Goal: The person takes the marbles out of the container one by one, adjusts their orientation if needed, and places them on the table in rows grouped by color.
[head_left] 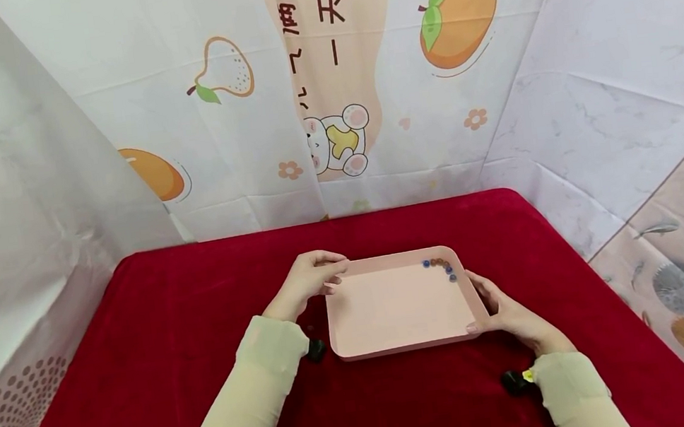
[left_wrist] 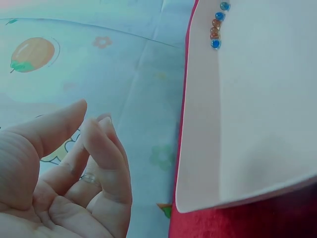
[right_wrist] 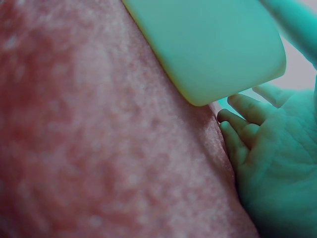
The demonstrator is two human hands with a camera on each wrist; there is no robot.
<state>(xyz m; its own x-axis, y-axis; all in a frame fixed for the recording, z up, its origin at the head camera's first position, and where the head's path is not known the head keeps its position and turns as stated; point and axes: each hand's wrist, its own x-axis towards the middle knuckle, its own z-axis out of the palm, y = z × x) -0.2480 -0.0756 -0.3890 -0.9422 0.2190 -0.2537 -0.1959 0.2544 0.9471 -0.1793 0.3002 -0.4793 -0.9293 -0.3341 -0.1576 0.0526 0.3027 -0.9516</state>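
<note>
Red cloth [head_left: 145, 380], pink tray [head_left: 395, 310], right hand [head_left: 513, 315] gripping near right corner

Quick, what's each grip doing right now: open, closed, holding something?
Left grip: open, fingers loosely bent, holding nothing.
Right grip: closed on the right end of the pink tray.

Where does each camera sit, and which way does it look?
Head: on the person's head, looking forward and down at the pink tray; the left hand, right hand and sleeves show.
Left wrist: worn there, looking past the left hand towards beads inside the tray and the patterned curtain.
Right wrist: worn there, looking across red cloth at the tray's outside; the right hand shows.
Shared: head and left wrist both show the beads.
</note>
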